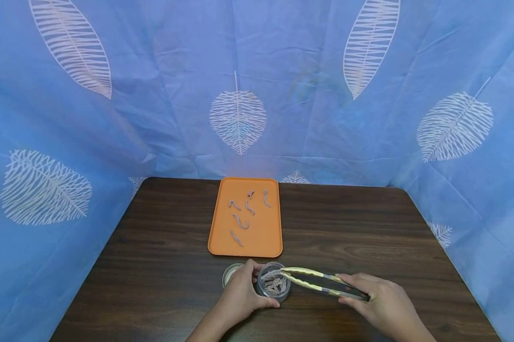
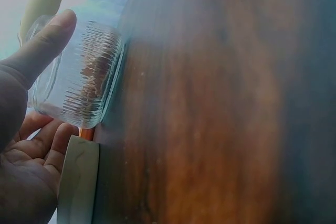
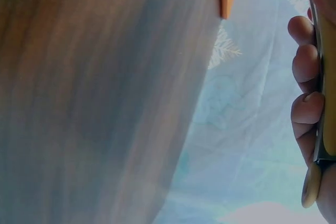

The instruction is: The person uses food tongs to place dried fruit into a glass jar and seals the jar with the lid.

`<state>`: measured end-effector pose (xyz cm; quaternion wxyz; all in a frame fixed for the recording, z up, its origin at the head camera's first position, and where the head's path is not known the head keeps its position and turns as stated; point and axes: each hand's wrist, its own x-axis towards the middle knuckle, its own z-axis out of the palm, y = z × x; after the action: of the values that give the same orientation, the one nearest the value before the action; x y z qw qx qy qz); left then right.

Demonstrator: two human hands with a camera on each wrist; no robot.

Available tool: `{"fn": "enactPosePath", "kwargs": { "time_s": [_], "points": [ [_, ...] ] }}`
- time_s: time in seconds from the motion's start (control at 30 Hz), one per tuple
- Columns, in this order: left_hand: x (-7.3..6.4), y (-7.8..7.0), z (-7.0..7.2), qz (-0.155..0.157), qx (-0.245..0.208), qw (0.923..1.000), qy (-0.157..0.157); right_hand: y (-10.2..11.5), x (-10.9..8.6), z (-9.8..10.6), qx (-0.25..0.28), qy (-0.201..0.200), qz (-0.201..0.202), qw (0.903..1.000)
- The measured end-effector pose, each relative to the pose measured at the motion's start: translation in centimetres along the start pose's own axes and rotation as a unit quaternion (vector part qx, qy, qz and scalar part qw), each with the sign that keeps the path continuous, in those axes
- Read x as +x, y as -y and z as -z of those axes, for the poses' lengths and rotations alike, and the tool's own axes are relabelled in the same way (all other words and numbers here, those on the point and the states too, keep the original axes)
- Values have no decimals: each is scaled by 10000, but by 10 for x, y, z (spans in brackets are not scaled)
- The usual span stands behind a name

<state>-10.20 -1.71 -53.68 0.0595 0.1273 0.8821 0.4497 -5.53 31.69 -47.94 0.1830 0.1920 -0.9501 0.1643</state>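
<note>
My left hand (image 1: 238, 293) holds a clear glass jar (image 1: 282, 295), thumb on its near side and fingers at its far side. Through the ribbed wall of the jar (image 2: 100, 69), its brownish contents show in the left wrist view. Inside lie several thin greyish strips (image 1: 275, 285). With my right hand (image 1: 382, 301) I grip yellow tongs (image 1: 310, 272), whose tips reach over the jar's mouth. A pale strip (image 1: 272, 274) shows right at those tips. In the right wrist view, curled fingers (image 3: 306, 108) wrap the tongs' handle (image 3: 329, 87).
Beyond the jar lies an orange tray (image 1: 265, 242) with several wavy grey strips (image 1: 241, 221) spread on it. A round lid (image 1: 230, 273) rests on the dark wooden table (image 1: 154, 266), partly behind my left hand. Blue leaf-print cloth (image 1: 282, 118) surrounds the table's back and sides.
</note>
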Motion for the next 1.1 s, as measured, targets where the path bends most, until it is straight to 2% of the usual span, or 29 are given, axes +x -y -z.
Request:
{"fn": "enactPosePath", "kwargs": {
  "time_s": [0.13,0.23,0.43,0.77,1.1],
  "points": [
    [0,0,0,-18,-18,10000,-9,1,1,3,-64,-150,398,9991],
    [0,0,0,-28,48,10000,-25,3,2,6,-138,-154,538,9983],
    [0,0,0,-25,82,10000,-35,8,5,11,-263,-10,391,9989],
    [0,0,0,-52,-7,10000,-26,13,12,10,-19,-92,392,9992],
    [-1,1,0,-73,-11,10000,-22,20,22,10,-96,33,-16,9999]
  ]
}}
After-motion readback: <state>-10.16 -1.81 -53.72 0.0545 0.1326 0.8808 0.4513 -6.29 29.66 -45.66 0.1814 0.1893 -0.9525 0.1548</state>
